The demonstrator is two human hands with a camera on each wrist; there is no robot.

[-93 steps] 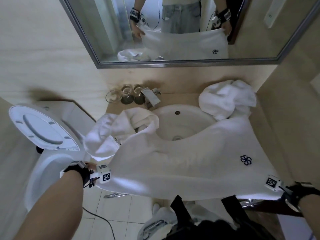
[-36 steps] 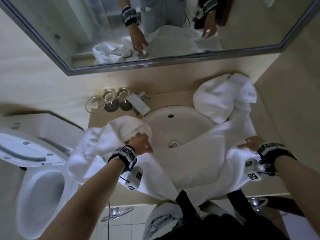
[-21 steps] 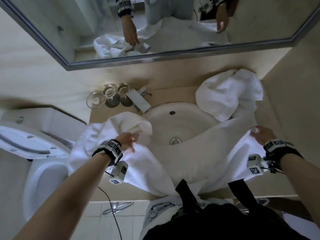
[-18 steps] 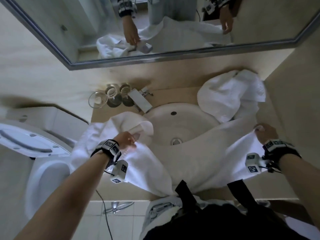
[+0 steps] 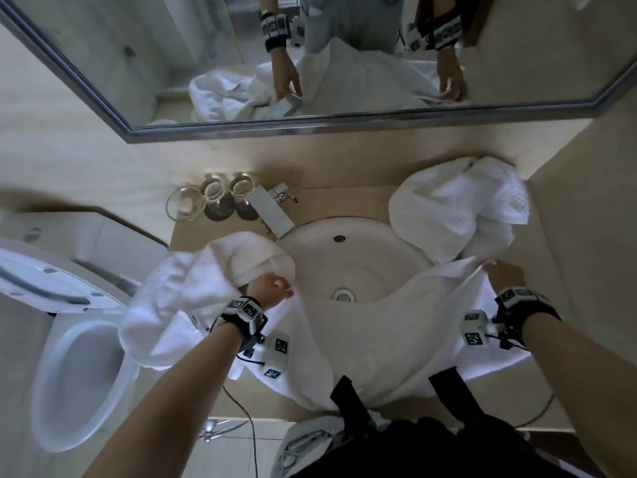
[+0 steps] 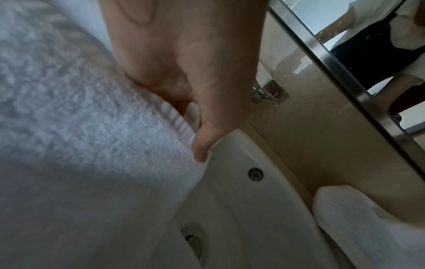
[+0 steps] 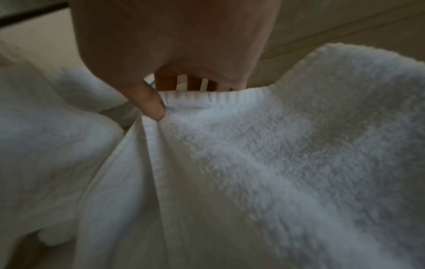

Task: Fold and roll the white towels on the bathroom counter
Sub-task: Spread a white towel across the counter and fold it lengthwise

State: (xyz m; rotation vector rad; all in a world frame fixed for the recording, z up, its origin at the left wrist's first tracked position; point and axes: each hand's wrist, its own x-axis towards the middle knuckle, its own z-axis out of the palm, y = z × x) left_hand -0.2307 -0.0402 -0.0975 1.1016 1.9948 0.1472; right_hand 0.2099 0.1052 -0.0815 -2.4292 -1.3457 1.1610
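Head view: early stage, left hand [image 5: 272, 294] and right hand [image 5: 504, 276] each pinch the towel [image 5: 389, 343] draped over the sink [image 5: 362, 257], two crumpled towels beside the sink unfolded, nothing rolled.

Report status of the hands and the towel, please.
Left hand and right hand each pinch a towel edge. Towel half folded, sagging over sink. Other towels crowd both sides.

Both bare forearms reach up from the bottom of the frame. Left hand [image 5: 270, 292], centre-left, thumb and fingers pinched shut on the towel [image 5: 396, 326] hem. Right hand [image 5: 505, 274], centre-right, fingers curled over its edge, thumb pressing.
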